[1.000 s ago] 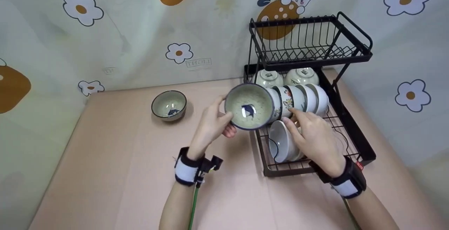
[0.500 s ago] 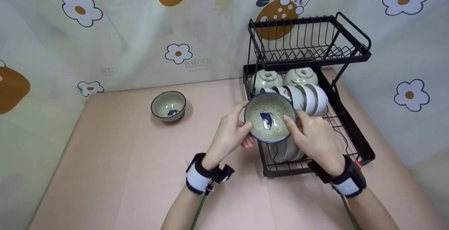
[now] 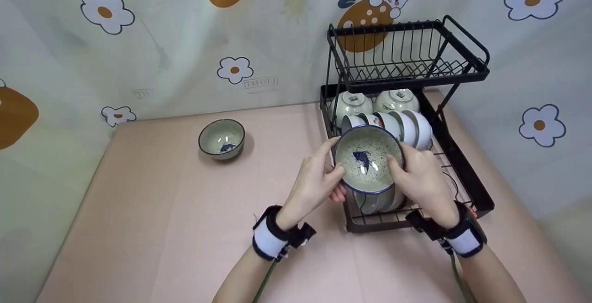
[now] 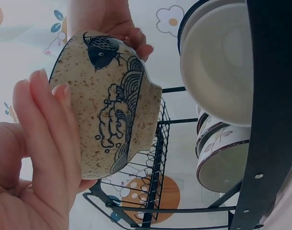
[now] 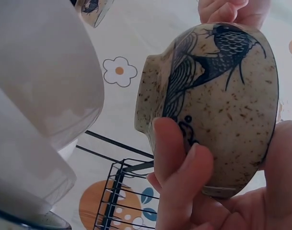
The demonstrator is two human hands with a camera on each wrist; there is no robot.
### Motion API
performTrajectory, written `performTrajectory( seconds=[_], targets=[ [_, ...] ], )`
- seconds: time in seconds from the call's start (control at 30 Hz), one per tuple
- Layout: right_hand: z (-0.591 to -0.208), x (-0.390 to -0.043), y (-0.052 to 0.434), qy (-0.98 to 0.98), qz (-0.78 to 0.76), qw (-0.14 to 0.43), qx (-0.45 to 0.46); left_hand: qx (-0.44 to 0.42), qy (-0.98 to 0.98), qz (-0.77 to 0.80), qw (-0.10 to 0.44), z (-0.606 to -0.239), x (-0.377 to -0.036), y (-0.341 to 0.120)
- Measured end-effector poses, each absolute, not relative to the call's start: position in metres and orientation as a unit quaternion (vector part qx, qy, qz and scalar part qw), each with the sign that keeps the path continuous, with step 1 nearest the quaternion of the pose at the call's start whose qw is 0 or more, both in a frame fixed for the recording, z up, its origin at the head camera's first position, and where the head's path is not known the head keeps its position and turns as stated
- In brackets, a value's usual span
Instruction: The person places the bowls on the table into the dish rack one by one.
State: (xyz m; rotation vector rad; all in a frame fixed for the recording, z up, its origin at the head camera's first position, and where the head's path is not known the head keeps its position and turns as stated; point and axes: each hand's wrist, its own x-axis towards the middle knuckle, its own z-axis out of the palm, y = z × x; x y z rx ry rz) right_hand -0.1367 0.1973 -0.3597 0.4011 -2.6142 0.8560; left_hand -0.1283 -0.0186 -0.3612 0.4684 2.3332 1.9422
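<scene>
A speckled bowl [image 3: 367, 173] with a blue rim and a dark blue fish inside is held up, its inside facing the head camera. My left hand [image 3: 317, 180] grips its left side, thumb over the rim. On the opposite side my right hand [image 3: 423, 178] pinches the rim, thumb inside and fingers behind. Both wrist views show the outer wall of the bowl [image 4: 107, 96] painted with blue fish and waves. In the right wrist view, curled fingers [image 5: 177, 177] press against that wall. Behind the bowl, white bowls [image 3: 370, 203] in the rack are partly hidden.
The black two-tier dish rack [image 3: 467, 173] stands at the right, its upper basket [image 3: 416, 81] overhanging the rear. A row of bowls [image 3: 407, 129] leans on the lower tier, with upturned bowls [image 3: 354, 104] behind. A similar fish bowl [image 3: 222, 139] sits at the table's back left.
My left hand has carried the bowl right and toward me, over the front of the rack. My right hand, earlier at the racked bowls, now holds the bowl's right rim too.
</scene>
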Motion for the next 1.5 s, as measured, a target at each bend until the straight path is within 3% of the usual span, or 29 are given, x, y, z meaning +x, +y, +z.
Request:
performTrajectory(
  seconds=[0.53, 0.83, 0.97, 1.2, 1.5],
  targets=[
    [-0.356, -0.146, 0.209, -0.906, 0.327, 0.232, 0.134, 0.181, 0.741, 0.645, 0.041, -0.37, -0.13, -0.005],
    [-0.35, -0.149, 0.223, -0.898, 0.316, 0.279, 0.124, 0.172, 0.75, 0.634, 0.074, -0.375, -0.133, 0.001],
    [-0.348, -0.151, 0.232, -0.894, 0.312, 0.301, 0.111, 0.155, 0.782, 0.599, 0.078, -0.378, -0.136, 0.001],
    [-0.341, -0.152, 0.249, -0.905, 0.31, 0.286, 0.065, 0.132, 0.873, 0.463, 0.077, -0.387, -0.143, -0.003],
    [-0.335, -0.156, 0.267, -0.91, 0.264, 0.319, 0.023, 0.115, 0.915, 0.366, 0.125, -0.401, -0.147, 0.002]
  ],
)
